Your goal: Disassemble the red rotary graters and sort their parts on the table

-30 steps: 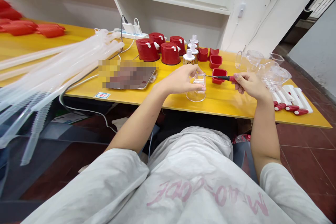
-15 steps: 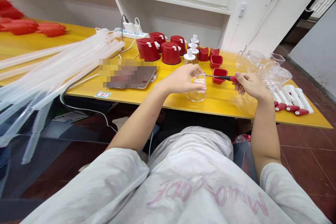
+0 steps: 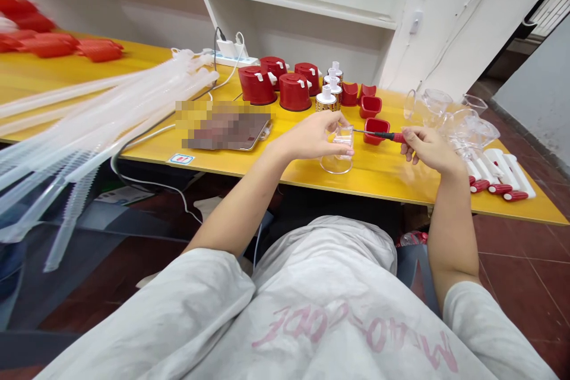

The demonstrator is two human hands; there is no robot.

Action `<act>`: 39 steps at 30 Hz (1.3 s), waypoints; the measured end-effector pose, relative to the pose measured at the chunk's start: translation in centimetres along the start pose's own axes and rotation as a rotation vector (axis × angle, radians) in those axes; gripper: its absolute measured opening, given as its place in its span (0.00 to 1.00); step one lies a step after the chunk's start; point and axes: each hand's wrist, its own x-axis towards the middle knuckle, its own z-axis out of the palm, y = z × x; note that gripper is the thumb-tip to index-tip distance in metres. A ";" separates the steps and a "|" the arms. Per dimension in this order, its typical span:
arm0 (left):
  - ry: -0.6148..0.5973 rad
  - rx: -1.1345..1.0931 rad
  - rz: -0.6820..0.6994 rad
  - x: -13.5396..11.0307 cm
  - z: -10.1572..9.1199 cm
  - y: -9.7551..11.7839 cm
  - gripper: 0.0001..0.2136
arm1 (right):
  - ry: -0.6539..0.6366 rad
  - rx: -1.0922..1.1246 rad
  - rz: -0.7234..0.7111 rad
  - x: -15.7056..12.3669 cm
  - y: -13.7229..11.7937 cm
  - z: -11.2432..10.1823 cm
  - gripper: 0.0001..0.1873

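Observation:
My left hand (image 3: pixel 323 136) is closed around a clear plastic cup-like part (image 3: pixel 337 164), its round rim low over the yellow table (image 3: pixel 294 172). In my right hand (image 3: pixel 425 147) is a screwdriver (image 3: pixel 383 134) with a red and black handle, held level. Its thin shaft points left, and the tip meets the upper right side of the clear part; any screw there is too small to make out. Just behind the screwdriver sits a small red square cup (image 3: pixel 374 126).
Red round housings (image 3: pixel 295 92) and white-topped metal cylinders (image 3: pixel 327 98) stand at the back. Clear plastic bowls (image 3: pixel 472 130) and white handles with red ends (image 3: pixel 502 173) lie right. Long translucent tubes (image 3: pixel 111 107), a blurred-out flat device (image 3: pixel 231 129) and cables occupy the left.
The whole view has shifted slightly, so things appear a little further right. Both hands keep their hold, and the screwdriver tip stays at the clear part.

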 end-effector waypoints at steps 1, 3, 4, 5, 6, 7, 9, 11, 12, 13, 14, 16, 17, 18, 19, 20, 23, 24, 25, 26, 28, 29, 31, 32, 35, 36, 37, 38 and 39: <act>0.002 -0.001 0.000 0.0 0.0 0.0 0.38 | -0.009 0.000 0.004 0.1 0.1 0.0 0.57; 0.004 -0.004 0.003 0.0 0.0 0.0 0.37 | -0.023 0.000 0.005 0.2 0.2 0.0 0.56; 0.004 -0.004 0.006 0.0 0.0 -0.1 0.37 | -0.027 -0.003 0.003 0.2 0.3 0.1 0.55; 0.004 -0.004 0.009 0.0 0.0 -0.1 0.37 | -0.026 -0.006 0.000 0.2 0.3 0.1 0.53; 0.003 -0.002 0.012 0.0 0.0 -0.1 0.36 | -0.021 -0.008 -0.006 0.1 0.3 0.2 0.50; 0.004 -0.001 0.014 -0.1 0.0 -0.1 0.36 | -0.012 -0.006 -0.016 0.1 0.2 0.2 0.46; 0.002 -0.001 0.014 -0.1 0.0 -0.1 0.36 | 0.016 0.016 -0.048 -0.1 0.0 0.3 0.39; -0.001 -0.002 0.010 -0.1 -0.1 0.0 0.36 | 0.060 0.045 -0.090 -0.2 -0.3 0.3 0.34; -0.003 -0.002 0.009 -0.1 -0.1 0.0 0.37 | 0.081 0.057 -0.104 -0.3 -0.4 0.4 0.33; -0.005 -0.002 0.008 -0.1 -0.1 0.1 0.36 | 0.098 0.065 -0.111 -0.3 -0.6 0.4 0.33; -0.006 -0.002 0.008 -0.1 -0.1 0.1 0.36 | 0.108 0.070 -0.114 -0.4 -0.6 0.4 0.34; -0.006 -0.005 0.009 -0.1 -0.1 0.1 0.36 | 0.103 0.071 -0.115 -0.3 -0.7 0.6 0.36; -0.005 -0.008 0.010 -0.2 -0.1 0.1 0.36 | 0.095 0.071 -0.113 -0.2 -0.7 0.7 0.36; -0.002 -0.009 0.010 -0.2 -0.1 0.1 0.36 | 0.089 0.074 -0.111 -0.1 -0.6 0.9 0.38; 0.000 -0.008 0.009 -0.2 -0.1 0.1 0.36 | 0.088 0.080 -0.107 0.0 -0.5 1.0 0.39; 0.003 -0.005 0.008 -0.2 -0.1 0.1 0.37 | 0.092 0.090 -0.102 0.1 -0.4 1.2 0.40; 0.007 0.002 0.009 -0.1 0.0 0.1 0.37 | 0.113 0.128 -0.095 0.4 -0.2 1.7 0.42; 0.005 -0.001 0.010 -0.1 0.0 0.1 0.37 | 0.114 0.135 -0.097 0.5 -0.1 1.8 0.42; 0.002 -0.006 0.011 -0.1 0.0 0.1 0.37 | 0.113 0.139 -0.099 0.5 -0.1 1.8 0.42; -0.001 -0.011 0.011 -0.1 0.0 0.1 0.37 | 0.109 0.142 -0.102 0.5 -0.1 1.8 0.41; -0.006 -0.016 0.010 -0.1 0.0 0.0 0.38 | 0.092 0.151 -0.111 0.4 -0.1 1.7 0.40; -0.007 -0.014 0.011 -0.1 0.0 0.0 0.37 | 0.082 0.159 -0.117 0.4 -0.1 1.7 0.40; -0.003 -0.006 0.016 -0.1 0.0 0.0 0.37 | 0.063 0.180 -0.127 0.2 -0.1 1.6 0.39; 0.000 -0.005 0.019 -0.1 0.0 0.0 0.37 | 0.053 0.187 -0.128 0.2 -0.2 1.6 0.39; 0.003 -0.011 0.023 -0.1 0.0 0.0 0.36 | 0.015 0.189 -0.113 0.2 -0.2 1.7 0.43; 0.004 -0.014 0.022 -0.1 0.0 0.0 0.36 | 0.005 0.183 -0.105 0.2 -0.1 1.7 0.44; 0.003 -0.017 0.022 -0.1 0.0 0.1 0.36 | 0.001 0.180 -0.098 0.2 -0.1 1.8 0.45; 0.002 -0.019 0.020 -0.1 0.0 0.1 0.36 | 0.002 0.181 -0.092 0.3 -0.1 1.9 0.47; 0.000 -0.022 0.017 -0.1 0.0 0.1 0.37 | 0.004 0.186 -0.086 0.4 -0.1 1.9 0.48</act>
